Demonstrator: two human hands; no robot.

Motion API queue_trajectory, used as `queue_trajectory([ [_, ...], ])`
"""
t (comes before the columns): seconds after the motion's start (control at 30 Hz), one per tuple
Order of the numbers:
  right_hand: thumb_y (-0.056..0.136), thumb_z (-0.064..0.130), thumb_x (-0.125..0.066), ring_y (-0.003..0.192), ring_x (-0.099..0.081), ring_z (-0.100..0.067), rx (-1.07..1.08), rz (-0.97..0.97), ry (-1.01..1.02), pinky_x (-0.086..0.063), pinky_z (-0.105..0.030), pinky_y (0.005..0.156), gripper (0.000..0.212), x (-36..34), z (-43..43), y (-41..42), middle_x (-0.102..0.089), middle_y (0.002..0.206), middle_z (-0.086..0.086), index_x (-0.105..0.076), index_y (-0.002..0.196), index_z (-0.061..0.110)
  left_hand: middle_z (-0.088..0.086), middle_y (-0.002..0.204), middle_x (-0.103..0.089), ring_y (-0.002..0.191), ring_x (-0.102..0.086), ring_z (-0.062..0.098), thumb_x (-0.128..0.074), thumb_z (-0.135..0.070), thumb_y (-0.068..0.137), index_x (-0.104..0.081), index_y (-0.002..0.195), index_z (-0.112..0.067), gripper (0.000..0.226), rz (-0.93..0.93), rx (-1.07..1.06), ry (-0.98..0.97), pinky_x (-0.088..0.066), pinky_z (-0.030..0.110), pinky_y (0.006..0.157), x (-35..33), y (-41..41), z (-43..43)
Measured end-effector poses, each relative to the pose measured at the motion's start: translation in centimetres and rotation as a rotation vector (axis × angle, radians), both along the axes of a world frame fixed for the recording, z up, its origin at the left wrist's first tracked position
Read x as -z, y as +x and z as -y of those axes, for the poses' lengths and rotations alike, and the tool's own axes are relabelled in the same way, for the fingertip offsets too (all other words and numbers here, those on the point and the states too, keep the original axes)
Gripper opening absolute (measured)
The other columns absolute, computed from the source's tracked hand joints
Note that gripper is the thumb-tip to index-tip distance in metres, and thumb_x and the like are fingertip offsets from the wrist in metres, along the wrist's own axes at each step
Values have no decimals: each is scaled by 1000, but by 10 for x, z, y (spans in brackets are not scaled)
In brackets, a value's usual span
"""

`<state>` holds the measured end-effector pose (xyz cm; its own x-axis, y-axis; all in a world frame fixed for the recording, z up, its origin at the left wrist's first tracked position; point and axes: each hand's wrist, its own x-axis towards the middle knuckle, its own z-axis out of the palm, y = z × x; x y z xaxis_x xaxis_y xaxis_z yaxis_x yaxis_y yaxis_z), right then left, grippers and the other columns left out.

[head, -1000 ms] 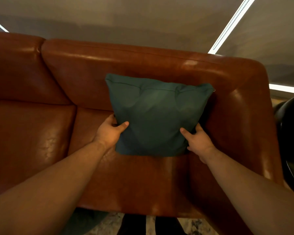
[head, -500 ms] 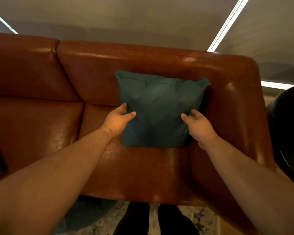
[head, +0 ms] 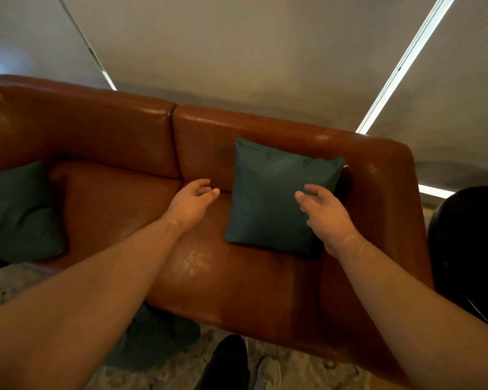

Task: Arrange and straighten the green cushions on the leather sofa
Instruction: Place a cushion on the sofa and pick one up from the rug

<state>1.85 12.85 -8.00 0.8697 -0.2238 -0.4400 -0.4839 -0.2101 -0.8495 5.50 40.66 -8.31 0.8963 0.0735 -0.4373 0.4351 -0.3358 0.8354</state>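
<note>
A dark green cushion (head: 268, 198) stands leaning against the backrest at the right end of the brown leather sofa (head: 119, 136). My left hand (head: 192, 202) hovers to the cushion's left, apart from it, fingers relaxed and holding nothing. My right hand (head: 323, 212) is in front of the cushion's right side with fingers loosely spread; it grips nothing. A second green cushion (head: 17, 212) lies slumped on the sofa's left seat. Another green cushion (head: 152, 339) lies on the floor below the seat front, partly hidden by my left arm.
The sofa's right armrest (head: 389, 209) rises beside the upright cushion. A black rounded object (head: 471, 249) stands just right of the sofa. A patterned rug (head: 293, 370) covers the floor, with my dark trouser leg (head: 228, 361) on it. Grey blinds hang behind.
Both hands have let go of the right cushion and pulled back from it. The view has swung left and back, bringing the left cushion and floor cushion into sight.
</note>
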Motion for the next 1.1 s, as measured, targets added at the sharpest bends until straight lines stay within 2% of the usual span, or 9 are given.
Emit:
queue_trajectory([
  [0.07,103,45,-65,125,-60,-13,-29,22,4,-47,-41,113,56,-13,-6,-26,-60,116,18,-50,154,26,7,147,-63,129,-63,18,-65,-27,105,-52,153,-15,51,41,-41,2,-48,35,108,-10,-30,-13],
  [0.17,103,44,-65,127,-60,-14,-34,32,13,-48,-41,113,53,-26,-15,-60,-61,125,13,-52,151,26,2,143,-66,126,-64,16,-67,-31,104,-55,149,-21,48,78,-97,-3,-50,36,106,-25,-74,-32],
  [0.3,103,44,-65,130,-59,-17,-75,33,36,-47,-45,115,50,-41,-35,-93,-60,131,10,-54,149,26,6,142,-66,129,-65,26,-68,-29,103,-57,148,-19,47,105,-198,-20,-51,48,113,-45,-124,-62],
  [0.4,103,45,-65,129,-60,-16,-127,64,53,-46,-47,116,46,-52,-55,-109,-62,130,9,-56,145,28,5,141,-65,113,-65,12,-66,-20,105,-57,146,-17,43,137,-242,20,-53,28,93,-65,-153,-86],
  [0.57,103,44,-66,128,-60,-15,-162,102,73,-47,-48,116,38,-63,-92,-133,-63,135,7,-59,138,31,9,142,-63,132,-61,25,-64,-12,105,-56,146,-10,42,154,-316,36,-47,40,114,-83,-197,-122],
  [0.7,104,45,-64,130,-60,-18,-183,91,79,-48,-50,115,44,-68,-135,-159,-62,140,4,-58,144,28,10,144,-63,133,-61,25,-63,-9,104,-56,147,-10,43,159,-330,30,-47,46,118,-87,-231,-164],
  [0.83,104,43,-65,117,-63,-11,-182,102,88,-52,-39,102,44,-66,-195,-192,-64,133,7,-58,144,28,-1,138,-66,128,-62,17,-67,-19,103,-59,145,-20,43,174,-313,42,-48,48,117,-86,-270,-225],
  [0.97,103,40,-66,110,-62,-5,-166,95,94,-50,-28,89,42,-59,-262,-239,-64,126,11,-59,143,30,-2,135,-68,126,-63,17,-68,-20,102,-60,142,-22,40,172,-309,52,-48,49,116,-75,-309,-296],
  [1.1,103,41,-66,126,-61,-14,-144,73,111,-52,-40,106,34,-40,-317,-288,-63,138,7,-60,136,35,4,136,-68,127,-65,23,-66,-17,104,-59,145,-15,42,127,-304,69,-51,43,110,-60,-352,-358],
])
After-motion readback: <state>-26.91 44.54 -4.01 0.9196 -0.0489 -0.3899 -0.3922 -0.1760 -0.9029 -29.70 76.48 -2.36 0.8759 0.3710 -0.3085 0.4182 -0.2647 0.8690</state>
